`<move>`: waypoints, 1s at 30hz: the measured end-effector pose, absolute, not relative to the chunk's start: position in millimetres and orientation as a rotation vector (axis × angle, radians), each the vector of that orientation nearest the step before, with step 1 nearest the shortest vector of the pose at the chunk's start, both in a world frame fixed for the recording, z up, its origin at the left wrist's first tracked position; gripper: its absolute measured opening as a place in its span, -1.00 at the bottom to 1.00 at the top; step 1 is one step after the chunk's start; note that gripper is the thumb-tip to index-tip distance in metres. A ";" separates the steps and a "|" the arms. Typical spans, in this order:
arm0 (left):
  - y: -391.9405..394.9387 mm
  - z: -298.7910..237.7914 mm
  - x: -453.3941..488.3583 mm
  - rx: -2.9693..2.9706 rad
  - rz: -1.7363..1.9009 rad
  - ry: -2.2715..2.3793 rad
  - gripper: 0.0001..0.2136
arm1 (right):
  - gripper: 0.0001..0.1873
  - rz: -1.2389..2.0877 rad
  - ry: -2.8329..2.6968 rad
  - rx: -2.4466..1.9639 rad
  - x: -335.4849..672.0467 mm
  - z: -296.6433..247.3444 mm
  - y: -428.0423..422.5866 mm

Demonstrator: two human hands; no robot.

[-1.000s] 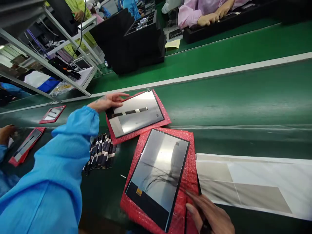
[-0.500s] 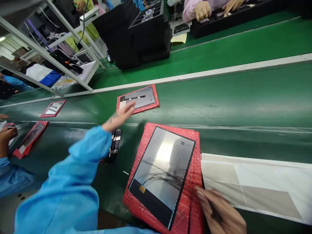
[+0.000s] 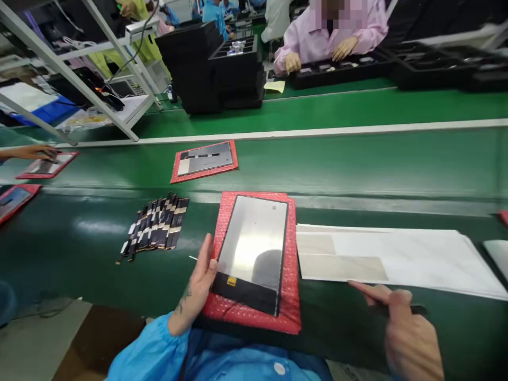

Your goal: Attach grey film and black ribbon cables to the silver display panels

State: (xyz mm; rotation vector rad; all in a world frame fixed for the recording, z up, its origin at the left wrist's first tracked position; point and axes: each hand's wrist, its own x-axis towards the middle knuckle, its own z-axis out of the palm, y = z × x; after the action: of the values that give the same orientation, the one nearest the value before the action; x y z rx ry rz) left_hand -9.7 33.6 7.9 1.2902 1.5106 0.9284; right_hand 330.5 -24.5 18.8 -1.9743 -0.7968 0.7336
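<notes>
A tablet display panel (image 3: 252, 243), silvery with a black strip and a small yellow label at its near end, lies on red bubble-wrap sleeves (image 3: 291, 296) in front of me. My left hand (image 3: 202, 278) is open at the panel's left edge, fingers stretched along it. My right hand (image 3: 410, 328), blurred, is closed with its index finger pointing at the near edge of the white sheets (image 3: 420, 259). Something dark and thin shows behind its thumb; its kind is unclear. A fan of black flex cables (image 3: 156, 225) with pale patches lies left of the sleeves.
Another panel on a red sleeve (image 3: 204, 159) lies on the green conveyor belt (image 3: 357, 164). Far left, another person's hand (image 3: 35, 152) touches a panel. Across the belt, black trays (image 3: 234, 74) are stacked beside a person in pink (image 3: 333, 37). A white metal frame (image 3: 91, 90) stands at left.
My left hand has come back from the panel on the belt to the near panel's left edge. My right hand has moved right, away from the sleeves. The view has shifted, showing the flex cables.
</notes>
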 end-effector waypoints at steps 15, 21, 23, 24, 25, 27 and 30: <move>112.7 20.6 175.0 2.803 -0.025 0.594 -0.45 | -0.40 0.948 -0.610 -1.625 364.5 8.6 29.1; 110.9 7.2 174.5 2.836 -0.026 0.576 -0.41 | -0.43 0.861 -0.638 -1.650 366.0 -4.4 31.2; 112.2 7.5 174.6 2.851 -0.027 0.565 -0.42 | -0.45 0.874 -0.644 -1.656 365.3 -5.9 31.3; 112.7 8.0 175.2 2.857 -0.028 0.563 -0.42 | -0.46 0.883 -0.645 -1.658 364.8 -5.9 31.5; 113.1 8.6 175.8 2.863 -0.033 0.561 -0.42 | -0.46 0.892 -0.645 -1.659 364.1 -5.6 31.8; 113.4 9.9 176.8 2.881 -0.045 0.561 -0.41 | -0.47 0.901 -0.639 -1.660 362.8 -4.5 32.5; 113.2 11.3 177.4 2.909 -0.084 0.557 -0.41 | -0.47 0.902 -0.616 -1.662 362.7 -3.5 33.0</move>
State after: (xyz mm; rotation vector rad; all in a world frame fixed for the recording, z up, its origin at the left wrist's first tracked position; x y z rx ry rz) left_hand 177.4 113.2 11.3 2.9086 0.5565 -0.0845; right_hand 362.7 33.0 -3.5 -1.6617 -0.6156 0.9017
